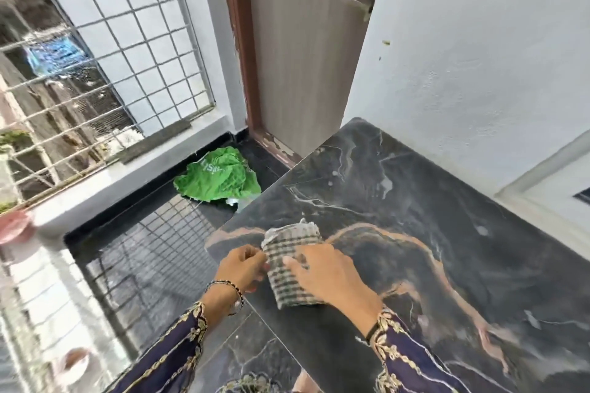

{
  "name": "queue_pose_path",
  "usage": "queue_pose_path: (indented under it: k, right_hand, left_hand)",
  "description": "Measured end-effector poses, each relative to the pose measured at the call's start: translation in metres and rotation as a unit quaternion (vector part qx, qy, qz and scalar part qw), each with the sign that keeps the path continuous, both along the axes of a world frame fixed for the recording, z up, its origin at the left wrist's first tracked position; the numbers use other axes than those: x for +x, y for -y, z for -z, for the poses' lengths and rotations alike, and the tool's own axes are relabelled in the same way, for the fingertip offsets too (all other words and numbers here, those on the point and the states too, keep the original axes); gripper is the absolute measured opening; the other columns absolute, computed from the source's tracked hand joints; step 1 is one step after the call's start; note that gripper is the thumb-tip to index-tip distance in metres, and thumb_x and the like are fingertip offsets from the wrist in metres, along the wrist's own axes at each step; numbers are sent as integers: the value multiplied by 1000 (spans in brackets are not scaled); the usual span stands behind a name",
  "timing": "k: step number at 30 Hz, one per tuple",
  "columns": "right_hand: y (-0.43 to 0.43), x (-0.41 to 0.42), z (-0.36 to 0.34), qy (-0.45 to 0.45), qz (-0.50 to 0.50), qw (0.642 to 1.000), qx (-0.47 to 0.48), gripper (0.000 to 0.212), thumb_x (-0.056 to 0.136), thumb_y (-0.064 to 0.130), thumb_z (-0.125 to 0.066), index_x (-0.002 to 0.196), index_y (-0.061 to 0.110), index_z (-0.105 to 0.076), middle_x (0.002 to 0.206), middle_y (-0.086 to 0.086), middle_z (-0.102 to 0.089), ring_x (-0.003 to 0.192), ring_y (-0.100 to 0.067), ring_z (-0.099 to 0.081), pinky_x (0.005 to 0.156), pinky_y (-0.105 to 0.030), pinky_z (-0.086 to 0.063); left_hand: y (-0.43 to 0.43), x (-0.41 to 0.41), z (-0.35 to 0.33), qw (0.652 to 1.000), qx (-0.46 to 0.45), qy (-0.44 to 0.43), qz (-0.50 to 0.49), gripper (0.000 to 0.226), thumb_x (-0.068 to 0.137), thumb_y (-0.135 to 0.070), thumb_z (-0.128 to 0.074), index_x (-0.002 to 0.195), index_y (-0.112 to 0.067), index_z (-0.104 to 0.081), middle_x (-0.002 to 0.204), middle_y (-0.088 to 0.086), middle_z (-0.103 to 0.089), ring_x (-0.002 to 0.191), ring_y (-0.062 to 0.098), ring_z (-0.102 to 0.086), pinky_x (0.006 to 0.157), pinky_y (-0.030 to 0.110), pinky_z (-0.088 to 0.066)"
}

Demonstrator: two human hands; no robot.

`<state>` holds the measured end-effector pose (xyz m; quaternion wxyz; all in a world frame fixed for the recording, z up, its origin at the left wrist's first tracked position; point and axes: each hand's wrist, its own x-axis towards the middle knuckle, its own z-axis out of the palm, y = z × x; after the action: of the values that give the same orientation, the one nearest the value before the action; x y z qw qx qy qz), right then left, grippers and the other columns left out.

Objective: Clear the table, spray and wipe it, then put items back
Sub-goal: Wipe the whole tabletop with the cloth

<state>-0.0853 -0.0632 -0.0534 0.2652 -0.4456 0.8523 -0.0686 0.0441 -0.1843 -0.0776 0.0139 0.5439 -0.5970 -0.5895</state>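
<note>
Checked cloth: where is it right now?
In the head view, the checked cloth lies folded on the dark marble table near its left edge, between the left hand, pinching its side, and the right hand resting on it.

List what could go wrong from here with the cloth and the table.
1. The checked cloth lies at the table edge, so a wipe toward the left hand may push it off.
2. The right hand only presses flat on top, so the fold may come undone.
3. Pale spots near the far corner may be missed.
</note>
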Motion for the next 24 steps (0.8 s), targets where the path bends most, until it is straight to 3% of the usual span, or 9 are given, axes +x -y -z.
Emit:
queue_pose_path:
  k: [3,6,8,10,12,15,18,21,24]
  right_hand:
    - [9,5,30,-5,51,997,-64,37,105,40,-44,127,16,-61,139,-6,-60,132,-26,-53,106,-38,-43]
    - [13,16,57,-14,30,993,-110,56,107,43,-40,157,19,-37,170,-4,-20,158,-17,-12,124,-26,-7]
    - [19,26,75,-32,21,994,-100,66,106,56,-30,163,27,-17,172,-1,8,158,-19,12,124,-30,8]
    - [21,34,89,-65,39,995,-57,73,101,69,-16,163,34,1,168,-1,26,156,-24,23,127,-40,12]
    - [28,41,100,-112,73,991,-34,79,97,75,-11,162,33,5,168,-5,24,156,-29,20,128,-48,6]
    - [44,45,110,-165,137,975,-50,83,98,74,-20,163,24,-10,170,-18,2,158,-36,2,127,-54,-11]
    - [72,37,119,-189,180,964,-49,78,100,66,-26,163,20,-18,169,-23,-4,157,-38,-4,125,-56,-17]
    - [95,28,124,-199,156,966,-57,68,103,57,-27,162,25,-23,170,-20,-7,158,-36,-7,124,-56,-19]
    - [113,36,126,-208,111,969,-73,62,105,52,-28,162,29,-21,170,-17,-7,158,-33,-6,124,-55,-22]
  left_hand:
    - [13,9,6,1000,5,10,-6,17,88,-17,-60,71,-15,-63,70,0,-73,61,15,-63,47,21,-50]
    - [25,12,10,1000,24,9,-8,15,91,-17,-57,79,-11,-64,73,1,-73,63,16,-63,55,26,-53]
    - [34,11,13,999,40,8,-3,15,93,-17,-56,81,-10,-63,77,3,-74,64,17,-62,62,32,-55]
    - [40,11,13,999,48,8,4,15,94,-17,-56,81,-11,-62,76,3,-73,63,17,-61,62,32,-55]
    - [53,13,16,998,50,13,25,15,94,-18,-55,81,-11,-62,76,3,-73,63,16,-61,60,30,-55]
    - [78,18,18,997,45,17,62,15,93,-18,-56,82,-10,-62,80,5,-75,66,16,-63,61,30,-56]
    - [107,27,22,996,39,21,82,15,93,-19,-57,83,-11,-63,83,6,-76,69,16,-65,55,26,-55]
    - [129,34,23,996,37,14,86,14,93,-18,-57,84,-11,-64,81,5,-75,69,15,-65,51,23,-53]
    - [146,41,22,995,43,5,92,13,94,-17,-56,87,-10,-65,82,5,-74,71,17,-65,62,31,-58]
